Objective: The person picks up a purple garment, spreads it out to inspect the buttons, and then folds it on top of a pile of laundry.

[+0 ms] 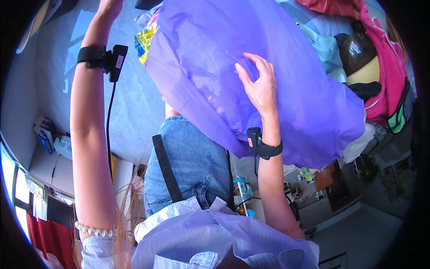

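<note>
A large purple sheet (215,67) of thin, creased plastic or cloth spreads before me and partly covers my lap. My right hand (260,82) is over its middle, thumb and fingers apart, with nothing held. Whether the fingertips touch the sheet is hard to tell. My left arm reaches to the upper left, where the frame cuts off most of my left hand (112,5); its fingers are out of view. A yellow and blue plastic wrapper (144,43) sticks out from under the sheet's left edge.
Right of the sheet lie a pink garment (386,60), a light teal cloth item (331,55), a dark brown rounded object (357,50) and a white plastic bag (359,144). A black cable (110,127) hangs from my left wrist device. Pale floor (134,101) shows at left.
</note>
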Demonstrator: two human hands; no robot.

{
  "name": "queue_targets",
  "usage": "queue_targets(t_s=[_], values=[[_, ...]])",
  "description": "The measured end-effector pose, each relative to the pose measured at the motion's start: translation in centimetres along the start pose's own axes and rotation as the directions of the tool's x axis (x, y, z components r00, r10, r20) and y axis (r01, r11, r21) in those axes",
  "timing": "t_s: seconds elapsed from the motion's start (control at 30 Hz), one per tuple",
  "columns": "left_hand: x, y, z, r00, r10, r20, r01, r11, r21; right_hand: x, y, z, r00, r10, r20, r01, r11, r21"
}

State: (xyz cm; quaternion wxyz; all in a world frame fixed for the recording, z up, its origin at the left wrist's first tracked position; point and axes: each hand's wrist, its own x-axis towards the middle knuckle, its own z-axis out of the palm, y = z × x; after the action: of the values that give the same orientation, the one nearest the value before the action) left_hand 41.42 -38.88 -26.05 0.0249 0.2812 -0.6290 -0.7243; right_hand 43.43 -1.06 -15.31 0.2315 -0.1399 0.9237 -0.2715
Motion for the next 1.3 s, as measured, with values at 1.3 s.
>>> queue_targets(t_s=[1.3], values=[[-20.3, -9.6, 4.3, 0.852, -0.291, 0.436, -0.317, 0.376, 0.871, 0.8, -2.5, 0.5, 0.971, -0.17, 0.166, 0.213, 0.931, -0.296]])
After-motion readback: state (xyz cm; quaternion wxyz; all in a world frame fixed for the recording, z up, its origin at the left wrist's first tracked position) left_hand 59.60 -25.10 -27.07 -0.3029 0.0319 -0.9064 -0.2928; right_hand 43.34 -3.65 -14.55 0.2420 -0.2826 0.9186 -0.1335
